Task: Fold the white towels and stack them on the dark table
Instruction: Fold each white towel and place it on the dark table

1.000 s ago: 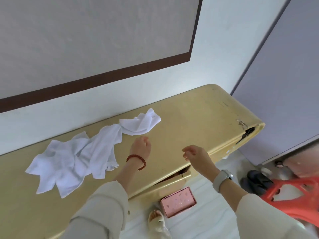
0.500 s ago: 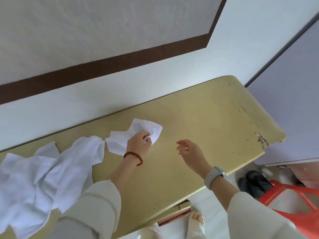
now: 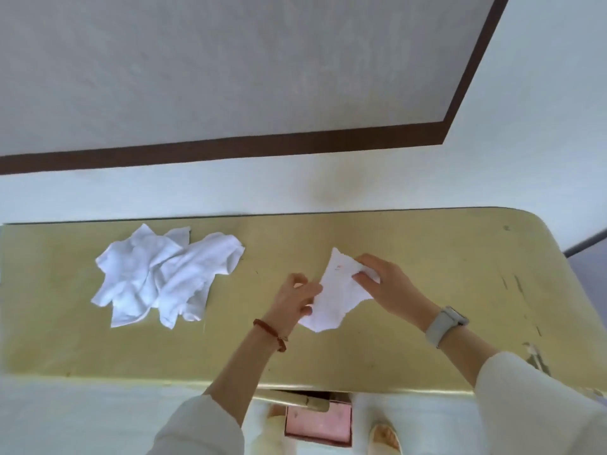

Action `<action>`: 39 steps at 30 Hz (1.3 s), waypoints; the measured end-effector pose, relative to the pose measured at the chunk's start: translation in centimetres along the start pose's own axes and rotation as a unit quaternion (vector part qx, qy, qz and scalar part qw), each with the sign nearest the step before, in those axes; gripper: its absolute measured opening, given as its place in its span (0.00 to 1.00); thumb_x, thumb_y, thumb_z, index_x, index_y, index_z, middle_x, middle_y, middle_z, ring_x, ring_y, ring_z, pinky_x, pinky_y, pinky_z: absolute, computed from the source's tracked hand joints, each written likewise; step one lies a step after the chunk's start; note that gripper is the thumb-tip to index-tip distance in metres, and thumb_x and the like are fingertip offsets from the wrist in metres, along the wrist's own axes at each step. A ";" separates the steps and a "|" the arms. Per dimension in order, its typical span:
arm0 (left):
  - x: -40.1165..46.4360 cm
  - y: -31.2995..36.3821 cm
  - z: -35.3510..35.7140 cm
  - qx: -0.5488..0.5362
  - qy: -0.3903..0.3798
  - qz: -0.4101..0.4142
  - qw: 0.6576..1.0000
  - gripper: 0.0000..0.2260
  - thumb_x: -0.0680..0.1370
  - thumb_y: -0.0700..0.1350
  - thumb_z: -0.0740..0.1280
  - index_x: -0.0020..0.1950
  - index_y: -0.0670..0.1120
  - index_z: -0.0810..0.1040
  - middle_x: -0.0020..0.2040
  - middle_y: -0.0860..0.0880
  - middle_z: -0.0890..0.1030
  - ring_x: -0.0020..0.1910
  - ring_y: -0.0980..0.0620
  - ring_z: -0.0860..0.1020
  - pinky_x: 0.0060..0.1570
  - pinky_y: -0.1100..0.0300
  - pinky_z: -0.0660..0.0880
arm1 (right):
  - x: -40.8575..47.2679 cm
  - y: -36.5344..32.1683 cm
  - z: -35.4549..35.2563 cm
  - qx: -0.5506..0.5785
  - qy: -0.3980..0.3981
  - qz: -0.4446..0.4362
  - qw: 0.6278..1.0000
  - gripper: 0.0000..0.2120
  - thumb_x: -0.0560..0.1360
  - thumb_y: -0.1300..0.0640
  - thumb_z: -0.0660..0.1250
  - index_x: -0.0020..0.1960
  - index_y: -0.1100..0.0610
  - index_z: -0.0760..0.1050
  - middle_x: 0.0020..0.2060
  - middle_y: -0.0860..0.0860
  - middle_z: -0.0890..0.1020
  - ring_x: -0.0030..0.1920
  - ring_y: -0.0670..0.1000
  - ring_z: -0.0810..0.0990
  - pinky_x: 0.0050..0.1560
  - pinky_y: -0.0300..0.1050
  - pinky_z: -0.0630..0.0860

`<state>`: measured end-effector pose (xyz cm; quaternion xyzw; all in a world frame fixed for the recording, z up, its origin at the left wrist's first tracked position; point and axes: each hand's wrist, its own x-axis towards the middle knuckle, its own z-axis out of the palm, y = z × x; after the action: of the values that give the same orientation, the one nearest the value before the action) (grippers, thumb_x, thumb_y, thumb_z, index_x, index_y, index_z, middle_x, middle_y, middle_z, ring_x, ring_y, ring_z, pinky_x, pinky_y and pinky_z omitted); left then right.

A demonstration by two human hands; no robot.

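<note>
A small white towel [image 3: 338, 290] lies crumpled on the olive-gold table [image 3: 427, 257], right of centre. My left hand [image 3: 297, 298] pinches its left edge, fingers curled over the cloth. My right hand [image 3: 382, 280] grips the towel's upper right part, thumb and fingers closed on the fabric. A loose heap of white towels [image 3: 164, 277] lies unfolded on the table's left half, apart from both hands.
The table stands against a white wall with a brown-framed panel above. Its right end is rounded, with chipped paint [image 3: 535, 356] near the front corner. A pink box [image 3: 317, 425] sits on the floor below the front edge, between my feet.
My left hand pulled one small towel away from the heap to the right. My right hand, which was free over the table, took hold of the towel too. The camera swung to face the table squarely.
</note>
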<state>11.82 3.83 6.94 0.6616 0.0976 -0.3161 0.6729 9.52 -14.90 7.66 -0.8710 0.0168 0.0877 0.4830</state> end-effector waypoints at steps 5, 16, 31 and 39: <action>-3.1 1.5 3.8 -0.178 -0.092 0.001 0.980 0.25 0.68 0.41 0.67 0.64 0.44 0.66 0.36 0.50 0.79 0.31 0.54 0.76 0.30 0.64 0.73 | -3.2 -3.2 -4.9 -0.081 -0.049 -0.096 0.991 0.09 0.77 0.63 0.57 0.49 0.57 0.76 0.42 0.49 0.79 0.43 0.50 0.75 0.44 0.42 0.71; -6.2 4.5 5.2 0.153 0.005 0.166 0.974 0.03 0.74 0.38 0.68 0.43 0.45 0.76 0.37 0.47 0.78 0.34 0.53 0.77 0.42 0.60 0.79 | -9.2 -3.6 -10.0 -0.240 -0.072 -0.007 0.968 0.07 0.76 0.57 0.61 0.49 0.60 0.74 0.42 0.53 0.77 0.44 0.53 0.75 0.41 0.44 0.68; -3.1 11.0 8.3 0.318 0.243 0.337 0.852 0.05 0.76 0.36 0.63 0.47 0.44 0.77 0.44 0.51 0.77 0.46 0.48 0.77 0.42 0.51 0.79 | -4.4 -1.7 -19.1 -0.245 0.215 -0.085 0.942 0.11 0.77 0.61 0.58 0.52 0.56 0.79 0.47 0.51 0.79 0.51 0.53 0.75 0.50 0.47 0.70; -2.8 1.4 10.6 0.436 0.231 0.263 0.829 0.03 0.75 0.41 0.67 0.45 0.47 0.80 0.42 0.55 0.76 0.40 0.56 0.75 0.45 0.61 0.72 | -6.9 7.9 -19.1 -0.257 0.087 -0.085 0.959 0.10 0.77 0.61 0.60 0.53 0.58 0.78 0.47 0.49 0.78 0.52 0.50 0.73 0.49 0.41 0.67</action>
<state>7.32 -5.51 10.73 0.9406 -0.0757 0.0248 0.3301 4.45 -35.63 12.14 -0.9683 -0.0385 -0.0284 0.2450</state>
